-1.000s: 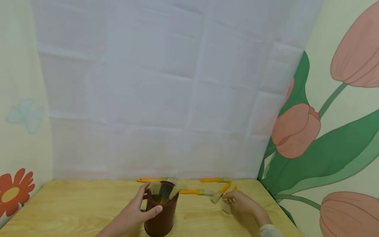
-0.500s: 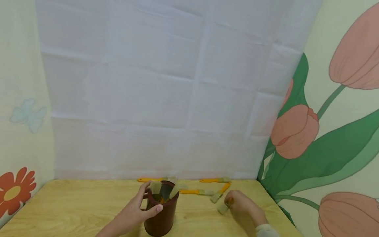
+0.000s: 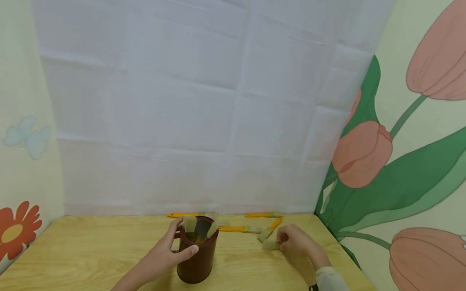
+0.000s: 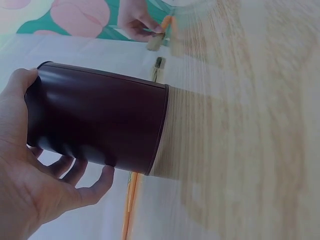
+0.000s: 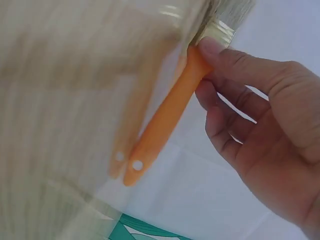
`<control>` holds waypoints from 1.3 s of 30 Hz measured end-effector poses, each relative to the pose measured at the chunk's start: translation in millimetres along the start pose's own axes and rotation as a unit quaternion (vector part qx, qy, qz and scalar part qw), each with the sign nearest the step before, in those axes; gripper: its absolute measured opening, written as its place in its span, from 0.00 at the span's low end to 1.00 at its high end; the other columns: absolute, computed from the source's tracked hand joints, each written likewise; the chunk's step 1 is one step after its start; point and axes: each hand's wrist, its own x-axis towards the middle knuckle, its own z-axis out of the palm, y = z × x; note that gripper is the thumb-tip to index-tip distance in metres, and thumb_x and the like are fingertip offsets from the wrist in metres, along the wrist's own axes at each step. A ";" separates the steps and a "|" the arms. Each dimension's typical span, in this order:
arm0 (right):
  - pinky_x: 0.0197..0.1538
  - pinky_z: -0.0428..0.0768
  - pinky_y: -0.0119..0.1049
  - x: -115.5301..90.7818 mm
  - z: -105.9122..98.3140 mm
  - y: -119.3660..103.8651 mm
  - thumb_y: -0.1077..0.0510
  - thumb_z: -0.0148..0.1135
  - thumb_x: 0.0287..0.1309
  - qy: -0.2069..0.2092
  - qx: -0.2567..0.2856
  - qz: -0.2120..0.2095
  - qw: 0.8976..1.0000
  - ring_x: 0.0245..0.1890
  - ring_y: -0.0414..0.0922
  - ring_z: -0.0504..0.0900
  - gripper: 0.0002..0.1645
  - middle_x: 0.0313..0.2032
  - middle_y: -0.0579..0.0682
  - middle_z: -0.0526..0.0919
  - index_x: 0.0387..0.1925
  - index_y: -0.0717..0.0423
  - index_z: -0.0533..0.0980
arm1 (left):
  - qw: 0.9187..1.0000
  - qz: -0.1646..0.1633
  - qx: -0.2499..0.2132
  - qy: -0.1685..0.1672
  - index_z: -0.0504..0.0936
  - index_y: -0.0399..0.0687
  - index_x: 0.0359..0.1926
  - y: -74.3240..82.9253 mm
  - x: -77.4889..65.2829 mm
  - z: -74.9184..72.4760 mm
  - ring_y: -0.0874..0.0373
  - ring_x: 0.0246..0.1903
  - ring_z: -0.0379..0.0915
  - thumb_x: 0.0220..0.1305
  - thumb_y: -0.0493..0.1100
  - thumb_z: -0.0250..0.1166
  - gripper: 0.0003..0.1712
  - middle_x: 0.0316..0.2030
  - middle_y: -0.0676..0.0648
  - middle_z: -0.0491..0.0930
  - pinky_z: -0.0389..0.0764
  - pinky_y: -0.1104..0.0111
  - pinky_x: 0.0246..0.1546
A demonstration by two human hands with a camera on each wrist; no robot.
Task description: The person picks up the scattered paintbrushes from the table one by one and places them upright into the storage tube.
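My left hand (image 3: 164,250) grips a dark brown mug (image 3: 198,262) around its upper part, thumb at the front of the rim. Several paintbrushes (image 3: 190,224) stand inside it, bristles up. The mug's base rests on the table in the left wrist view. To the right, my right hand (image 3: 296,240) pinches a paintbrush (image 5: 167,117) near its metal collar, between thumb and fingers. Its orange handle slants down and away from the palm in the right wrist view, close over the tabletop, which reflects it. In the head view, its pale bristles (image 3: 270,245) point left.
More orange-handled paintbrushes lie on the wooden table (image 3: 109,250): one behind the mug (image 3: 183,214), one right of it (image 3: 231,228), one at the back edge (image 3: 256,215), and a slanted one (image 3: 275,223) near my right hand. A white sheet (image 3: 182,121) hangs behind.
The brush in my right hand has turned, its bristles swinging from pointing toward me to pointing left. My left hand stays on the mug. The head view has tilted down slightly.
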 end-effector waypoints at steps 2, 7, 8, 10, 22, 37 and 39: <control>0.35 0.78 0.37 0.3 -2.3 -1.4 0.73 0.73 0.49 -0.001 0.006 -0.003 1.000 0.31 0.38 0.78 0.14 0.30 0.39 0.81 0.31 0.52 0.83 | 1.000 -0.001 -0.001 0.001 0.41 0.52 0.80 -0.3 -1.6 0.2 0.29 0.72 0.49 0.70 0.56 0.68 0.54 0.76 0.32 0.46 0.73 0.43 0.58; 0.37 0.80 0.38 2.2 -13.4 -9.0 0.67 0.74 0.57 0.013 0.016 0.001 1.000 0.32 0.39 0.80 0.08 0.32 0.39 0.82 0.35 0.52 0.83 | 1.000 0.008 0.002 0.006 0.42 0.54 0.80 -0.3 -2.4 1.3 0.31 0.72 0.50 0.69 0.56 0.68 0.53 0.76 0.33 0.47 0.73 0.43 0.58; 0.38 0.81 0.38 2.8 -16.4 -12.0 0.65 0.73 0.59 0.018 0.019 0.003 1.000 0.33 0.39 0.81 0.07 0.33 0.40 0.82 0.37 0.52 0.83 | 1.000 0.010 0.003 0.007 0.42 0.54 0.80 -0.4 -2.3 1.5 0.31 0.72 0.50 0.69 0.56 0.68 0.53 0.76 0.33 0.48 0.73 0.43 0.58; 0.38 0.80 0.39 2.9 -22.6 -20.2 0.63 0.72 0.62 0.031 0.020 0.005 0.999 0.35 0.40 0.81 0.05 0.35 0.40 0.82 0.39 0.53 0.83 | 1.000 0.011 0.003 0.007 0.42 0.55 0.80 -0.8 -2.2 2.0 0.32 0.72 0.50 0.69 0.56 0.68 0.53 0.76 0.33 0.48 0.73 0.42 0.58; 0.31 0.74 0.36 8.2 -49.6 -82.9 0.64 0.75 0.59 0.258 -0.013 -0.114 0.959 0.30 0.37 0.79 0.11 0.32 0.37 0.82 0.39 0.50 0.81 | 1.000 0.022 0.019 0.005 0.41 0.54 0.80 2.7 -2.1 0.9 0.34 0.72 0.51 0.68 0.58 0.69 0.55 0.75 0.35 0.52 0.73 0.43 0.59; 0.34 0.79 0.38 28.0 -50.8 -168.6 0.64 0.71 0.63 0.322 0.207 -0.165 0.909 0.29 0.49 0.80 0.07 0.32 0.49 0.85 0.41 0.53 0.83 | 1.000 0.019 0.019 0.010 0.42 0.54 0.80 -1.2 -3.6 1.1 0.32 0.72 0.51 0.67 0.58 0.70 0.56 0.76 0.34 0.51 0.73 0.41 0.57; 0.34 0.80 0.38 35.2 -45.6 -179.5 0.63 0.72 0.63 0.322 0.247 -0.161 0.900 0.29 0.51 0.82 0.06 0.31 0.52 0.85 0.41 0.54 0.83 | 1.000 0.020 0.019 0.012 0.42 0.54 0.80 -1.8 -3.6 1.0 0.32 0.72 0.51 0.67 0.58 0.70 0.56 0.75 0.34 0.51 0.74 0.41 0.57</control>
